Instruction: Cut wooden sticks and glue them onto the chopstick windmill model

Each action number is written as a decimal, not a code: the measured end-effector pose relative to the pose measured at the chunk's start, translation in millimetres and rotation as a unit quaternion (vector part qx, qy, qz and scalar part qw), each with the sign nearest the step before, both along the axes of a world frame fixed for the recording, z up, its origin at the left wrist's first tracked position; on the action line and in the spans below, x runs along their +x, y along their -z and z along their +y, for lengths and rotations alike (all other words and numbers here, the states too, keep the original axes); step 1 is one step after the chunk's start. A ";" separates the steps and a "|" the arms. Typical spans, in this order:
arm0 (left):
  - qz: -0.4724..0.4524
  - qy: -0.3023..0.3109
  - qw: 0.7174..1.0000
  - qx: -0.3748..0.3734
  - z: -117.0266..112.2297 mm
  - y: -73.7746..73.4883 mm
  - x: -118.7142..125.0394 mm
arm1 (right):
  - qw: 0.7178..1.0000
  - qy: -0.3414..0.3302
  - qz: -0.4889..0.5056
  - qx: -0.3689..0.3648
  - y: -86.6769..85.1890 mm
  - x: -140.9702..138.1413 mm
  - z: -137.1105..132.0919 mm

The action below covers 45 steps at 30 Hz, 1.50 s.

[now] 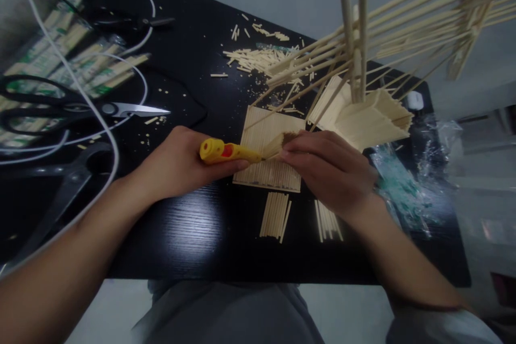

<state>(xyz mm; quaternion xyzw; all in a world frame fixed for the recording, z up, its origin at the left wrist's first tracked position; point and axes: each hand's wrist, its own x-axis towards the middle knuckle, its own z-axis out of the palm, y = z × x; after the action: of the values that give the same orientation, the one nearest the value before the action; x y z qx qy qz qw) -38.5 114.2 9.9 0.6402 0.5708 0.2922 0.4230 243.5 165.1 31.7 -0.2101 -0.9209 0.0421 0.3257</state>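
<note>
My left hand (181,164) is closed around a yellow glue gun (217,151), its nozzle pointing right at a small piece made of wooden sticks (274,145). The fingers of my right hand (328,169) pinch that piece at its right end, above a square panel of wooden sticks (262,174) laid side by side on the table. Below the panel lies a small row of cut sticks (274,216). Another group of sticks (328,220) lies partly under my right hand. Whether the piece touches the panel is unclear.
A tall stick structure (357,59) with a box-like base (368,121) rises behind my right hand. Cut stick bits (262,59) are piled at the back. Scissors (100,109), white cables (115,150) and packaged sticks (76,54) lie left; plastic wrap (407,188) lies right.
</note>
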 end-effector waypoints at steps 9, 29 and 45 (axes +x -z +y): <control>0.037 -0.020 0.999 0.021 1.3 0.1 -2.3 | 0.999 0.005 -0.006 0.033 2.1 -2.4 3.3; 0.098 0.043 0.994 0.017 1.3 1.4 0.9 | 0.996 -0.025 0.050 -0.068 3.5 -7.7 10.5; 0.104 0.036 0.993 0.050 2.8 6.1 -0.6 | 0.996 -0.028 0.056 -0.067 0.3 -9.4 10.6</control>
<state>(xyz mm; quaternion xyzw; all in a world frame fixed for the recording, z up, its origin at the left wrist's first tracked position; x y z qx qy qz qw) -39.1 117.0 3.9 0.7075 0.5729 0.2369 0.3392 234.1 175.7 31.4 -0.2025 -0.9021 0.1248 0.3601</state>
